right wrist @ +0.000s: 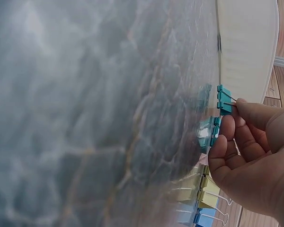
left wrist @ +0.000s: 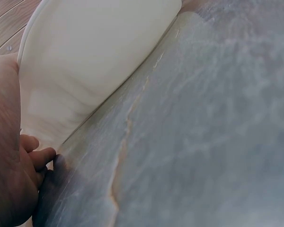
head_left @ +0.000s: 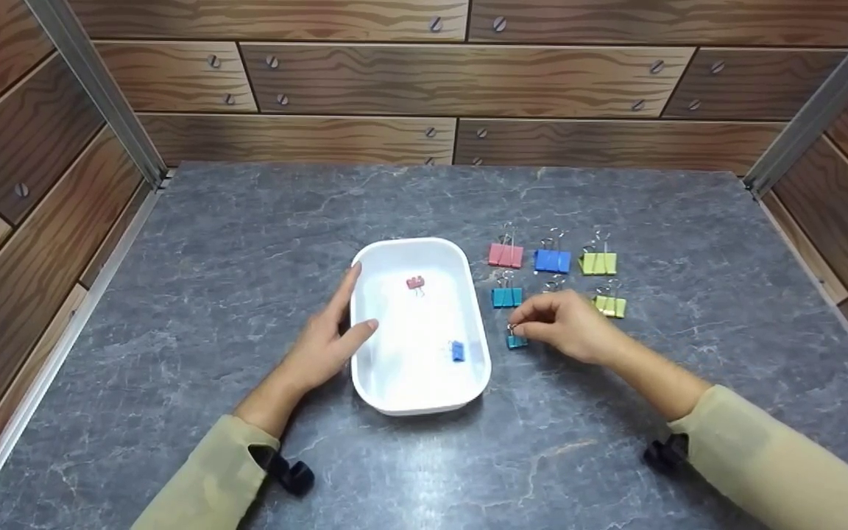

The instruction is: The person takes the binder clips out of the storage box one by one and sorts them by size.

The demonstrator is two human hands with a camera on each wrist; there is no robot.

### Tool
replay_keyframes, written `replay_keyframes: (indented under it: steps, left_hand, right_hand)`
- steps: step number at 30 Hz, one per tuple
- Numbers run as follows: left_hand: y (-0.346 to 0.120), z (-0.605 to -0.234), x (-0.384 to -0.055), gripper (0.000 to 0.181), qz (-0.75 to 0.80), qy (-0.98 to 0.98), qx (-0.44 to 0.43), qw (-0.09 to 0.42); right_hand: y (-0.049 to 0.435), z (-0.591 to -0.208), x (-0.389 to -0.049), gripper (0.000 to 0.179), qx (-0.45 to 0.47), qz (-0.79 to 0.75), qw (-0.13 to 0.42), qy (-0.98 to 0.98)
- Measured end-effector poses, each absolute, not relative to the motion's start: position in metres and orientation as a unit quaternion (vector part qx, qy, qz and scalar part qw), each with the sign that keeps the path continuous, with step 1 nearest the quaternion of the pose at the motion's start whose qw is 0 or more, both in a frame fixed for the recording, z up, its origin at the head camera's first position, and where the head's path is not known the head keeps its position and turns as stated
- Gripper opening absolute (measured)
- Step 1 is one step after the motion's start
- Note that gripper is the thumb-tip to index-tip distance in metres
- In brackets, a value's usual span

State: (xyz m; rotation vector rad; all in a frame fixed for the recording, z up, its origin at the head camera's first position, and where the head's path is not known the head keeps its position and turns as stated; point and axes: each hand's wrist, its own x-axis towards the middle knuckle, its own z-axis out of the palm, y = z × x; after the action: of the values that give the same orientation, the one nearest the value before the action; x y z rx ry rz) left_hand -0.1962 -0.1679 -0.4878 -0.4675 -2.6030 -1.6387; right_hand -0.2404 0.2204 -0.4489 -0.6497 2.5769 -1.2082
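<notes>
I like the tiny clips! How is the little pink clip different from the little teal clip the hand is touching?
The pink clip lies inside the white tray; the teal clip sits on the grey table just outside it. No hand touches the pink one; the right hand pinches the teal one's wire handle. Their colours differ. Both are small binder clips.

No readable text or labels.

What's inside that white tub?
Inside the white tub: a small pink binder clip and a small blue binder clip. The left hand hides nothing inside.
</notes>
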Motion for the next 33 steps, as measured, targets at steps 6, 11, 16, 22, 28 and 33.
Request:
replay_keyframes:
  steps: [6, 11, 16, 22, 28, 33]
  left_hand:
    - [-0.168, -0.488, -0.196, 0.082, -0.529, -0.837, -0.140, 0.011]
    - [-0.168, -0.489, -0.196, 0.082, -0.526, -0.839, -0.140, 0.013]
    - [-0.168, -0.490, -0.197, 0.083, -0.529, -0.835, -0.150, 0.020]
    - [-0.168, -0.488, -0.197, 0.082, -0.524, -0.838, -0.152, 0.021]
    - [-0.168, -0.488, -0.197, 0.082, -0.523, -0.838, -0.153, 0.021]
    - [-0.167, -0.489, -0.197, 0.082, -0.530, -0.835, -0.149, 0.015]
  right_hand:
    - [0.219, -0.449, -0.240, 0.007, -0.218, -0.415, 0.113, 0.876]
    - [0.218, -0.450, -0.240, 0.006, -0.220, -0.413, 0.114, 0.876]
    - [0.219, -0.451, -0.241, 0.007, -0.221, -0.412, 0.112, 0.877]
    - [0.221, -0.450, -0.242, 0.009, -0.222, -0.412, 0.114, 0.876]
    - [0.224, -0.444, -0.242, 0.013, -0.216, -0.407, 0.110, 0.881]
    - [0.228, -0.431, -0.242, 0.014, -0.205, -0.390, 0.088, 0.893]
